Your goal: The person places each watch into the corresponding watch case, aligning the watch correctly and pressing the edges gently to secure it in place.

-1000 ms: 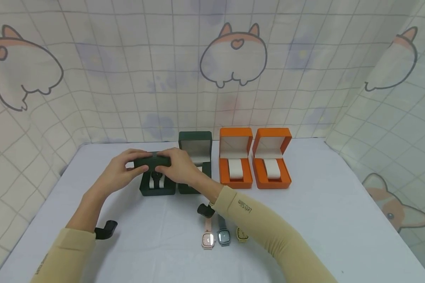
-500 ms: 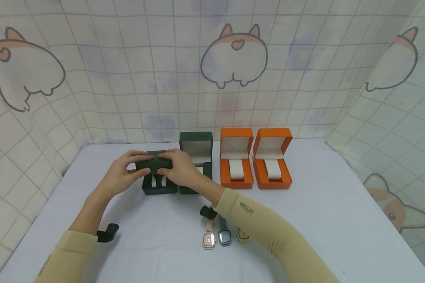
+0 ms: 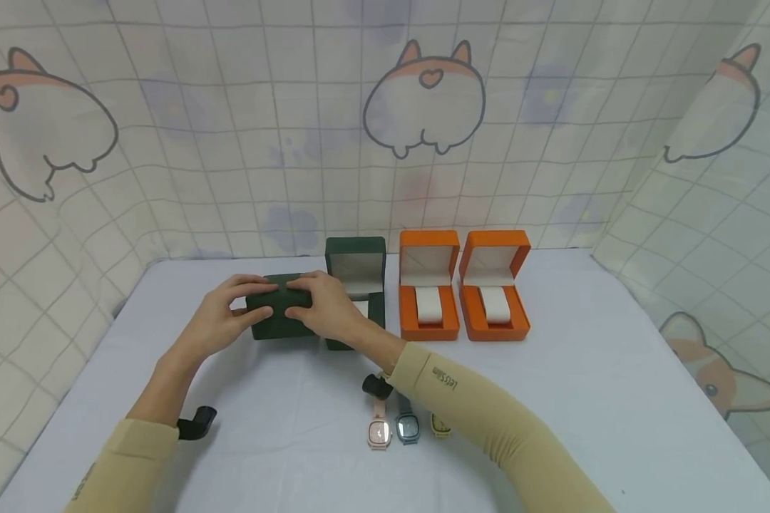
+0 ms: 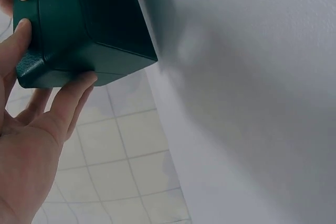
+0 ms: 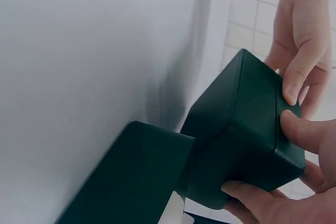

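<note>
A dark green watch box (image 3: 282,326), its lid down, sits at the left of the row of boxes. My left hand (image 3: 221,313) grips the lid's left side, thumb in front and fingers over the top and side. My right hand (image 3: 330,306) holds the lid's right side the same way. In the left wrist view the box (image 4: 63,24) has its lid lying against the base, with only a thin seam between them. Whatever is inside is hidden. An open green watch box (image 3: 356,267) with a white cushion stands just right of it, partly behind my right hand.
Two open orange watch boxes (image 3: 429,329) (image 3: 495,333) with white cushions stand further right. In front lie a pink watch (image 3: 379,433), a blue-grey watch (image 3: 407,427) and a yellow watch (image 3: 440,425), partly under my right forearm. A patterned cloth wall (image 3: 423,192) rises behind the table.
The left green box's lid has swung down toward me under both hands, covering the black watch and white cushion that showed inside. The other boxes and the loose watches have stayed put.
</note>
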